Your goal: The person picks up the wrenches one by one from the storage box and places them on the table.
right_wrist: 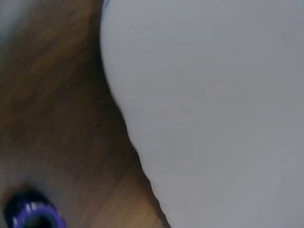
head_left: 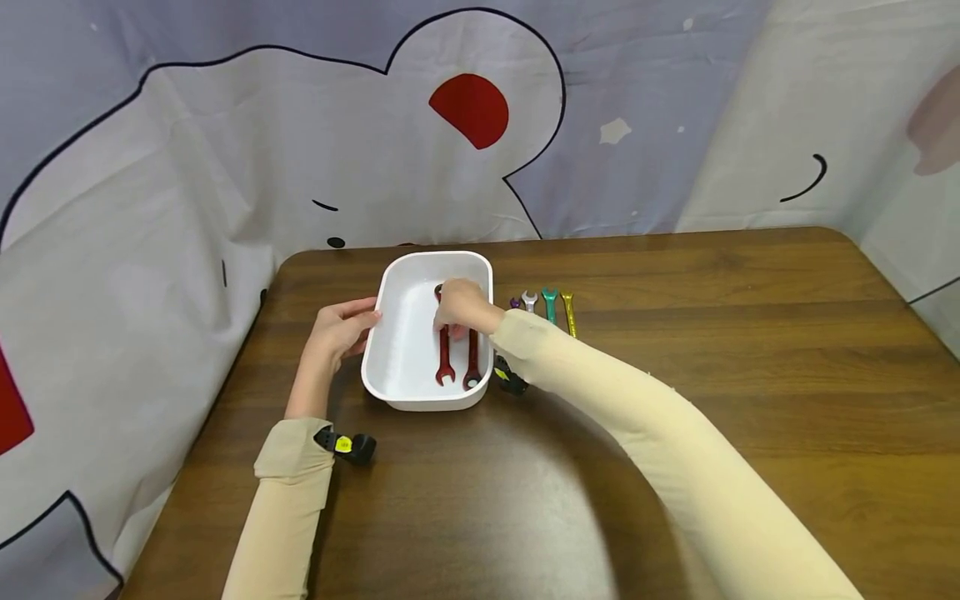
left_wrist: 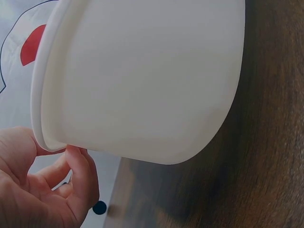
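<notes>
A white plastic tub with rounded corners stands on the table. At its left side my left hand pinches the rim, and the left wrist view shows the bent fingers close under the lip. Inside the tub lie two red wrenches, the left one and the right one, side by side and lengthwise. My right hand reaches in over the right wall, its fingers and thumb on either side of the left red wrench's shaft. That hand hides part of both wrenches. The tub's outer wall fills most of the right wrist view.
Right of the tub several small wrenches lie in a row: purple, silver, teal and gold. My right sleeve crosses in front of them. A printed cloth hangs behind the wooden table.
</notes>
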The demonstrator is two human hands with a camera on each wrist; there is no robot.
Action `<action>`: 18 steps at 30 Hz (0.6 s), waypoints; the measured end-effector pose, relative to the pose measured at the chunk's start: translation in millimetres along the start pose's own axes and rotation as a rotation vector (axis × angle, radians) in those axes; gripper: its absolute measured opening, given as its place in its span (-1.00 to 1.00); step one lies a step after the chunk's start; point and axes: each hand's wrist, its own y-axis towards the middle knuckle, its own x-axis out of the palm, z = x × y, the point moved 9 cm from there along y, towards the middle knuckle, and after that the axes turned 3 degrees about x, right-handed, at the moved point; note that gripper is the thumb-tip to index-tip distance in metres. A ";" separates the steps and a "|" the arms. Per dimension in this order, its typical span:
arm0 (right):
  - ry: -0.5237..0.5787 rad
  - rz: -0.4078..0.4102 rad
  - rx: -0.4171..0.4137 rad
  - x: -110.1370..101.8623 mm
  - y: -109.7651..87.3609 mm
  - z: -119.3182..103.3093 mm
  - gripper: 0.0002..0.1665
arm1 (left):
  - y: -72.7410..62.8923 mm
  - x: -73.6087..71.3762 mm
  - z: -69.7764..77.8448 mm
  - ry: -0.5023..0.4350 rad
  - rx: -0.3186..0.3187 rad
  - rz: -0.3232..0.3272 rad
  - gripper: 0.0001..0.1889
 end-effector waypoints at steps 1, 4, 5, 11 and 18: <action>0.016 -0.005 0.001 0.2 -0.1 0.5 -0.71 | 0.1 0.2 0.2 0.002 0.004 -0.002 -0.51; 0.079 -0.041 0.021 2.8 0.7 3.1 -0.76 | 0.2 0.3 -0.5 0.001 0.005 -0.002 -0.51; 0.105 -0.056 0.033 4.0 1.3 4.1 -0.77 | 0.1 -0.1 -0.6 0.003 0.005 -0.001 -0.50; 0.165 -0.103 0.067 10.0 4.8 7.3 -0.80 | -1.0 -0.7 -0.5 0.003 0.004 0.003 -0.51; 0.287 -0.119 0.084 17.5 10.2 13.1 -0.74 | -0.6 1.0 -0.3 -0.003 0.003 0.000 -0.50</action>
